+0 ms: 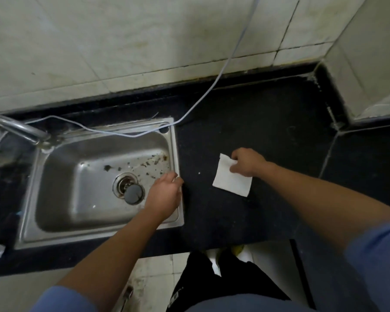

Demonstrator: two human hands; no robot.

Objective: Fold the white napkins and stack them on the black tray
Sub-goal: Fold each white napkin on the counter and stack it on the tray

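A folded white napkin (231, 179) lies on the black counter (257, 122), to the right of the sink. My right hand (248, 162) pinches its upper right corner between thumb and fingers. My left hand (164, 193) hovers over the sink's right rim with its fingers loosely curled, holding nothing. No black tray can be seen in this view.
A steel sink (54, 230) with a drain plug (133, 194) and a tap (20, 128) fills the left. A thin white cable (223, 70) runs down the tiled wall and across the sink's back rim. A tiled corner column (369, 64) stands at the right.
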